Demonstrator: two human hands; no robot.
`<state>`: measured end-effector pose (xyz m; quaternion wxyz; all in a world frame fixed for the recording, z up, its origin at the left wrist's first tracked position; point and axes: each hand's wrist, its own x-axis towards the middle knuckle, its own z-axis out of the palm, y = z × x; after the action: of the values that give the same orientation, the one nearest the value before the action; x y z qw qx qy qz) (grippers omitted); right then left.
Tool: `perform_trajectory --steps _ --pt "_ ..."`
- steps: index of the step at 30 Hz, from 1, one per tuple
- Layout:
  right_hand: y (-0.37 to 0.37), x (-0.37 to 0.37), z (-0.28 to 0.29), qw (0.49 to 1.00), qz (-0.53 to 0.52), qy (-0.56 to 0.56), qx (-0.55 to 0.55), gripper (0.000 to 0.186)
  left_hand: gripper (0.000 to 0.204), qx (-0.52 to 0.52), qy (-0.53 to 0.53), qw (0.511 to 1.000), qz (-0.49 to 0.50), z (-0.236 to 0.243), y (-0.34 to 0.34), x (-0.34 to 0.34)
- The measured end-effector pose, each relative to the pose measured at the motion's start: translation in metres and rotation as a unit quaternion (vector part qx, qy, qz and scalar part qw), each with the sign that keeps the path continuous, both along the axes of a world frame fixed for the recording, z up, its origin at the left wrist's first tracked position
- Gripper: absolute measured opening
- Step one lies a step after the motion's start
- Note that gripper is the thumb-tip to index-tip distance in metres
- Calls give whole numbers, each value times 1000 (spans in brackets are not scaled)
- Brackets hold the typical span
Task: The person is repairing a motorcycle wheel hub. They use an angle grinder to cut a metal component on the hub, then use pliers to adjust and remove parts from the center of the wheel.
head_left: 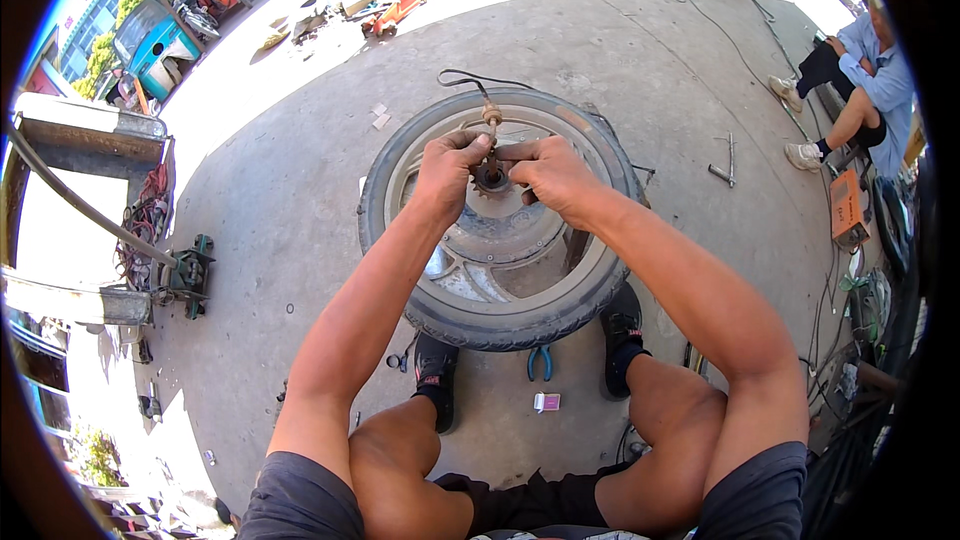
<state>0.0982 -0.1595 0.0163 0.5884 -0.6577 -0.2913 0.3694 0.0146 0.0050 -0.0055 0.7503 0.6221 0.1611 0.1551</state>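
A spoked wheel (412, 285) with a black tyre lies flat in front of me, between my feet and beyond. At its hub a small toothed sprocket (489, 183) surrounds a dark centre. Above it stands a rusty fitting (492, 114), with a black cable (470, 73) looping from its far end. My left hand (447, 175) is closed in a pinch just left of the hub centre. Opposite it, my right hand (556, 178) is closed with thumb and forefinger brought to the same spot. My fingers hide what they pinch.
Blue-handled pliers (540, 363), a small pink-and-white box (546, 402) and scissors (399, 360) lie near my feet. A T-shaped tool (726, 162) is on the right. Beyond it a person (872, 80) sits beside an orange box (849, 208). A metal-framed cart (90, 305) stands left.
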Motion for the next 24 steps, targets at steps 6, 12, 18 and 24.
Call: perform_trajectory --steps 6,12,18,24 --pt "2 -2 2 1000 1 -9 -15 30 23 17 3 1000 7 0 1 0" --pt "0 2 3 1000 4 -10 -11 32 28 113 14 993 15 9 2 -1" --pt "1 1 4 1000 -12 -7 -3 31 30 91 67 994 2 16 8 10" --pt "2 -4 4 1000 -17 -25 1 26 28 24 24 999 -7 9 10 19"
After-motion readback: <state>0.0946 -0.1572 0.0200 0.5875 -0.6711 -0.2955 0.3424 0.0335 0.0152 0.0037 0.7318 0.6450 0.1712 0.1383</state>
